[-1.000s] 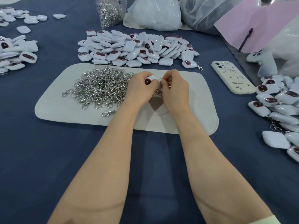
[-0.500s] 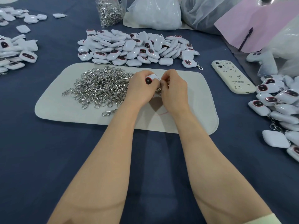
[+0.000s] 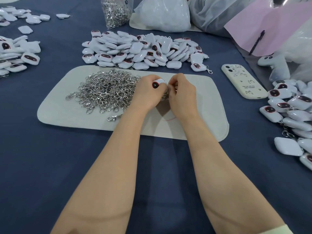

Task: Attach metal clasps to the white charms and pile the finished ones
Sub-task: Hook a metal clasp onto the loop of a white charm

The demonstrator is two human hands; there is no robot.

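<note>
Underneath, across the whole view, a dark blue tablecloth [image 3: 50,166]. On it, lengthwise before the person, a pale felt mat [image 3: 55,114]. Just beyond the mat's far edge, a broad heap of white charms [image 3: 135,49]. Further off, a left pile of charms [image 3: 18,54] and, with clasps showing among them, a right pile of charms [image 3: 293,105]. On the left half of the mat, a tangled heap of metal clasps [image 3: 108,92], with one stray clasp [image 3: 114,117] just beside its near edge. Right of the mat, a cream phone [image 3: 243,81], camera side up; at the far side, a clear bag of clasps [image 3: 115,12]. Over the middle of the mat, both hands close together, knuckles nearly touching, forearms stretched in from the near edge. In the left hand [image 3: 146,95], a single white charm [image 3: 158,82], gripped by curled fingers, dark face patch turned toward the camera, raised above the mat. Against the charm's right end, the right hand [image 3: 182,93], fingertips curled and pinching a metal clasp [image 3: 166,95], hanging in the narrow gap between the two hands. Exact join of clasp and charm hidden by the fingers.
</note>
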